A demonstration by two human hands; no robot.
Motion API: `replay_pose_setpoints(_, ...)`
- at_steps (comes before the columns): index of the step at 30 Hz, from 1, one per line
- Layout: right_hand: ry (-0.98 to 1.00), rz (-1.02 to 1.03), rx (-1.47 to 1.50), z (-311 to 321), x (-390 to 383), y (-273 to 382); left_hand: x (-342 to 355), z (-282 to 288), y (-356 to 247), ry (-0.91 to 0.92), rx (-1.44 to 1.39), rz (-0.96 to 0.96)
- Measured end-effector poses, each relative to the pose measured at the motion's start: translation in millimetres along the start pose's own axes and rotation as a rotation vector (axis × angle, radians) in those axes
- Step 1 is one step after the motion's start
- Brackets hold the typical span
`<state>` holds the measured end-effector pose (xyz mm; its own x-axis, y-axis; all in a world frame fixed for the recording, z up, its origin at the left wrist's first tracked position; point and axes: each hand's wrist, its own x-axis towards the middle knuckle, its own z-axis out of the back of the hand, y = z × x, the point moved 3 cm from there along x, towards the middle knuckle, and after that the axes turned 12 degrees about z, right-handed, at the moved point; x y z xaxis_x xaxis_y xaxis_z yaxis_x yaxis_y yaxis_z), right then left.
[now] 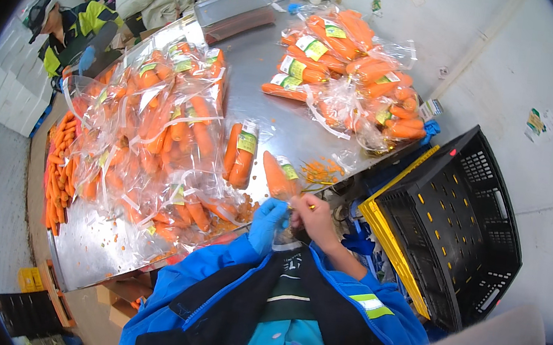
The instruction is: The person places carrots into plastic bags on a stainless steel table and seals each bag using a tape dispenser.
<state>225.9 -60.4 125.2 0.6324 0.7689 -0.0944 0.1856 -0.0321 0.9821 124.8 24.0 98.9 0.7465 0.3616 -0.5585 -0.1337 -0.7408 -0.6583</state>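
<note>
My left hand (267, 220), in a blue glove, and my bare right hand (314, 219) meet at the near edge of a steel table (282, 125). Both grip the neck of a clear bag of carrots (279, 175) that lies on the table just in front of them. A second filled bag of carrots (240, 155) lies a little to its left. Carrot scraps (321, 172) lie to the right of the held bag.
A large heap of bagged carrots (151, 131) covers the table's left half, with loose carrots (57, 168) at its far left edge. Another pile of bags (350, 65) sits at the back right. A black and yellow crate (451, 226) stands to my right. Another person (68, 29) works at the far end.
</note>
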Motion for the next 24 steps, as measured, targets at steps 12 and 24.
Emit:
replay_pose_setpoints(12, 0.248, -0.333, 0.661, -2.9, 119.8, -24.6, 33.7, -28.3, -29.2, 0.03, 0.103, -0.164)
replay_pose_setpoints(24, 0.002, 0.609, -1.255, 15.5, 417.7, 83.4, 17.0, 101.1, -49.2, -1.123, 1.727, -0.129)
